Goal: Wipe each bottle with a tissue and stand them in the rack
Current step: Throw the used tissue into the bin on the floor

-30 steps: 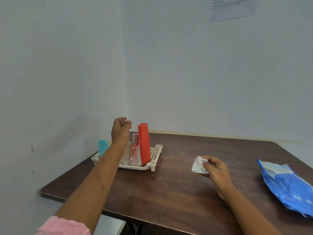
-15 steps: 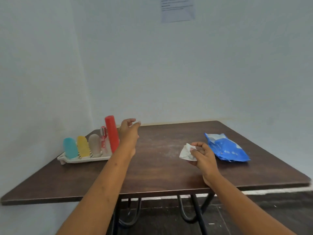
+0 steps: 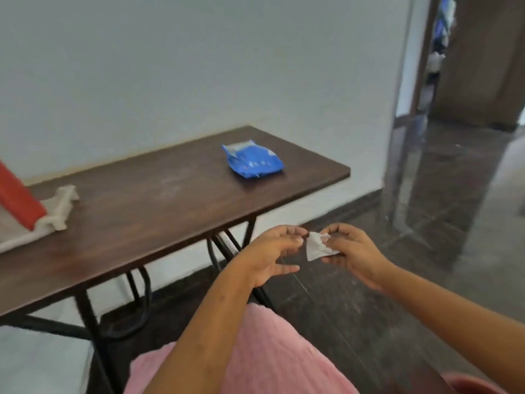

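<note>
Off the side of the table [image 3: 170, 200], over the dark shiny floor [image 3: 426, 251], both hands are up in the air, close together. The right hand [image 3: 355, 254] holds a small white tissue [image 3: 316, 247]. The tissue is crumpled, and the fingers and thumb are curled round it. The left hand [image 3: 270, 254] is just beside it, with its fingers bent loosely and its thumb held wide away from them. Its fingertips come right up to the edge of the tissue, but the picture is too blurry to tell if they touch it.

On the brown table, at the far left of the picture, sits the white rack [image 3: 61, 203]. A red bottle [image 3: 17, 200] stands in it, and only part of it shows. The rack is well apart from the hands. A blue packet [image 3: 252, 160] lies on the far end of the table, near the wall [image 3: 199, 66]. Pink cloth [image 3: 270, 351] shows below the arms.
</note>
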